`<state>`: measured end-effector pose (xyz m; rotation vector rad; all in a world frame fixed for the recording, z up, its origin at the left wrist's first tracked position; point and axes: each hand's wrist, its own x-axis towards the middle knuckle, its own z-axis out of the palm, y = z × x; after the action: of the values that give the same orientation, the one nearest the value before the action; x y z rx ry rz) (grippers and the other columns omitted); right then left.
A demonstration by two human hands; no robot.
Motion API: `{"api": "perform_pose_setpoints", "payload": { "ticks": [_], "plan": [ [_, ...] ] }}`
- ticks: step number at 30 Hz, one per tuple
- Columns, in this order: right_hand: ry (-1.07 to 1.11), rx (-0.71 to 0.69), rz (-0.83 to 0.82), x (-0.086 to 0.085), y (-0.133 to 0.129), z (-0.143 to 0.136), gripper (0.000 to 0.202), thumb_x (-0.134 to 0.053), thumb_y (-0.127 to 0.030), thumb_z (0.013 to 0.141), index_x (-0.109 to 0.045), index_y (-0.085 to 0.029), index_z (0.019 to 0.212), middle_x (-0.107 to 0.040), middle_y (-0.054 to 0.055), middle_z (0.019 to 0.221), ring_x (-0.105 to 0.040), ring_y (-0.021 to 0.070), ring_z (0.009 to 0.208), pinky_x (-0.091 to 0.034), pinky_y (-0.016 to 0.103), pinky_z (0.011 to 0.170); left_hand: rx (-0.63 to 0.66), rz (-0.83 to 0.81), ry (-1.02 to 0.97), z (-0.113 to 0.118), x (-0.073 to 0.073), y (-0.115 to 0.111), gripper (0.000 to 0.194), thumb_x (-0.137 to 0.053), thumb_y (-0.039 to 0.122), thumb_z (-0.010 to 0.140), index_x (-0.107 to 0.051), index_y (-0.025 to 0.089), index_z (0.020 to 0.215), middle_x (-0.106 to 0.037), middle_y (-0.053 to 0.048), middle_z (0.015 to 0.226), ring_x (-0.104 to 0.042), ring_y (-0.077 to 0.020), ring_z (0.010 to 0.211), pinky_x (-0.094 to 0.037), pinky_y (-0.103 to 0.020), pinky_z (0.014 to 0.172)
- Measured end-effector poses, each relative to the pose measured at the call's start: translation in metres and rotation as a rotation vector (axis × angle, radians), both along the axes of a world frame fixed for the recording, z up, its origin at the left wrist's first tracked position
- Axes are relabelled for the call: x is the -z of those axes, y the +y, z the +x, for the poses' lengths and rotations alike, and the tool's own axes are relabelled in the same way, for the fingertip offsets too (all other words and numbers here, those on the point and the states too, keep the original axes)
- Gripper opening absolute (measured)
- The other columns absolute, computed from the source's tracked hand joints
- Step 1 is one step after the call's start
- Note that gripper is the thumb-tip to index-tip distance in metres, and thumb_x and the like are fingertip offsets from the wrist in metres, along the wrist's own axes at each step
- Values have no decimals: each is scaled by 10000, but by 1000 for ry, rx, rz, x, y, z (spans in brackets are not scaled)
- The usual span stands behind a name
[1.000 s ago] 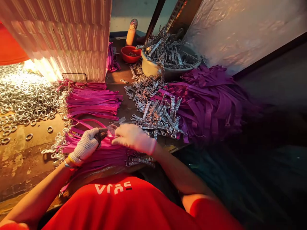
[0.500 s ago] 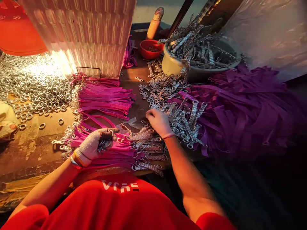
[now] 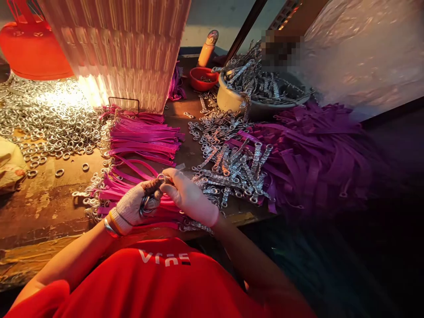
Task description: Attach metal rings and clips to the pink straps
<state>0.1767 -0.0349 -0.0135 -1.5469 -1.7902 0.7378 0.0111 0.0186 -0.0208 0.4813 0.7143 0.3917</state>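
My left hand (image 3: pixel 134 205), in a knit glove with dark covering on the fingers, is closed on several metal rings (image 3: pixel 145 206). Another metal ring (image 3: pixel 161 176) shows at its fingertips. My right hand (image 3: pixel 192 196), pale and apparently thinly gloved, meets the left there with thumb and fingers pinched; what they grip is hidden. Below both hands lie pink straps (image 3: pixel 132 192) with metal ends toward the left. Just right of my right hand, short braided metal chain pieces (image 3: pixel 228 165) are heaped on the table.
Loose rings (image 3: pixel 56 119) are piled under a red lamp (image 3: pixel 35 48) beside a ribbed translucent panel (image 3: pixel 122 53). A tub (image 3: pixel 228 95) overflows with chain pieces near a red bowl (image 3: pixel 195 81) and a bottle (image 3: pixel 207 51). Purple straps (image 3: pixel 318 154) heap at right.
My right hand has moved left from the chain heap to my left hand, and their fingertips now meet at a ring. My left hand has shifted slightly. The camera view has tilted a little.
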Motion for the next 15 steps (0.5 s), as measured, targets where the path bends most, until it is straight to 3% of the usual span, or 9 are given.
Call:
{"api": "perform_pose_setpoints", "payload": {
  "ticks": [3, 8, 10, 13, 15],
  "plan": [
    [-42, 37, 4, 3, 0, -8, 177, -477, -235, 991, -591, -184, 1116, -681, 64, 1004, -622, 182, 895, -464, 276, 818, 29, 82, 73, 1, 1, -3, 265, -672, 386, 842, -537, 168, 776, -464, 56, 543, -315, -35, 343, -233, -141, 308],
    [-81, 2, 8, -1, -3, -2, 139, -561, -217, 958, -672, -191, 1038, -711, 42, 921, -623, 169, 842, -424, 247, 754, 124, 565, 364, -10, 1, -2, 435, -586, 562, 902, -559, 166, 725, -446, 47, 465, -337, -62, 340, -243, -184, 331],
    [-68, -8, -28, -7, -4, 4, 136, -569, -228, 955, -699, -195, 980, -705, 14, 843, -609, 151, 770, -406, 235, 701, 125, 776, 467, -13, -1, -2, 371, -621, 524, 892, -625, 160, 818, -494, 42, 496, -383, -74, 369, -280, -195, 365],
    [-139, 1, -93, -15, -6, 9, 155, -562, -189, 938, -712, -197, 903, -688, -5, 759, -587, 137, 698, -377, 230, 654, 93, 1110, 554, -14, -6, -3, 282, -655, 415, 884, -695, 167, 1012, -653, -1, 711, -518, -93, 537, -397, -205, 500],
    [-174, -10, -104, -15, -7, 9, 168, -550, -153, 924, -710, -198, 901, -700, 4, 781, -603, 139, 720, -383, 231, 670, 110, 1272, 573, -12, -7, -5, 238, -635, 380, 895, -708, 160, 952, -685, -26, 804, -562, -114, 665, -432, -217, 598]
  ]
}}
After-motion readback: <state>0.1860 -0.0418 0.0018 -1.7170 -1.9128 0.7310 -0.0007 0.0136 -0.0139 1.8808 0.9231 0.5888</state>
